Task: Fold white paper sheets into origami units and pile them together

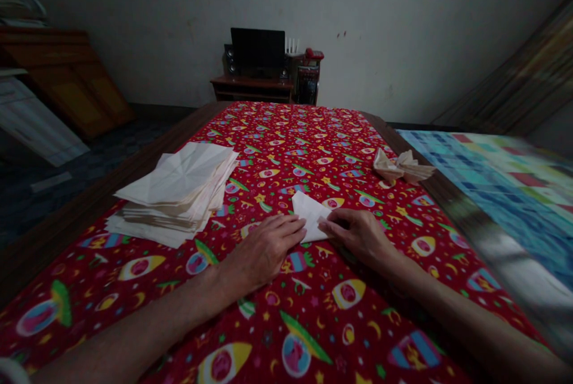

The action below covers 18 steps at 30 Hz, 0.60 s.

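The cloth (286, 306), red and printed, covers the table. The stack (179, 187) of creased sheets lies on its left part. The left hand (271, 246) rests flat, fingertips on the paper's left edge; the right hand (358, 232) pinches its right side. The folded paper (310, 215), at the cloth's middle, points its narrow tip away and leftward, its long axis slanting toward the right hand.
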{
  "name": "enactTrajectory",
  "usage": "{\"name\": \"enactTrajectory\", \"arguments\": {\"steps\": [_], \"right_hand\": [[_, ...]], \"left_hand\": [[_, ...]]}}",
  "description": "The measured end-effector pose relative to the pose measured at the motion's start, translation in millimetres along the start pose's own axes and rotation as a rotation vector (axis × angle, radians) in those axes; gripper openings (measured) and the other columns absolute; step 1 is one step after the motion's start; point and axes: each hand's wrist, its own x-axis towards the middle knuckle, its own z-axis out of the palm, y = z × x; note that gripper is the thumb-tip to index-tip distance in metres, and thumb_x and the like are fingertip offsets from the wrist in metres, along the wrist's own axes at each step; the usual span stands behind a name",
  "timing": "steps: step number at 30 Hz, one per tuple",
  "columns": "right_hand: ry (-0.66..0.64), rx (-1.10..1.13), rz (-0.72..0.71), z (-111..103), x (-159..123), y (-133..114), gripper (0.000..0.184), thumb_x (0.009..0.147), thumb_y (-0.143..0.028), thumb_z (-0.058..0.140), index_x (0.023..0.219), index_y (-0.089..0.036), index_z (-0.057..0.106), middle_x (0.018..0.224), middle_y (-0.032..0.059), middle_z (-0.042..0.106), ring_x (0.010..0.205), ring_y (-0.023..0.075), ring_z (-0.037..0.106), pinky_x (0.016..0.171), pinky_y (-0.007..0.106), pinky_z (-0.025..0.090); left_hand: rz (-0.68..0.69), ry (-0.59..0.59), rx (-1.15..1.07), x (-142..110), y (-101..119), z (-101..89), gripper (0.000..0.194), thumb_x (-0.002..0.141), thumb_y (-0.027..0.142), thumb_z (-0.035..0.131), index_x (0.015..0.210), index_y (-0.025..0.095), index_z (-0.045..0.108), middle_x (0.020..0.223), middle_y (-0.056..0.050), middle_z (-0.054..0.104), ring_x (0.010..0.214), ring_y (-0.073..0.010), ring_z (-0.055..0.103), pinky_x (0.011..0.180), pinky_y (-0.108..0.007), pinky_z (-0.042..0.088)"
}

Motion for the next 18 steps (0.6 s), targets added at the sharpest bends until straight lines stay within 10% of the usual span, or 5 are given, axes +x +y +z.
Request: {"name": "enactTrajectory", "arguments": {"steps": [18], "right_hand": [[0.137,-0.199,-0.070,13,-2,4,0.026,0.085,-0.041,0.053,0.071,-0.019,0.056,0.073,0.0040,0.061,0.064,0.0143,0.052,0.058,0.025,0.034]], "left_hand": [[0.000,-0.037,0.004,-2,12,-3.4,0.045,0.084,0.003,0.041,0.128,0.014,0.049,0.132,-0.011,0.053,0.125,-0.0229,0.045,0.103,-0.043,0.041]]}}
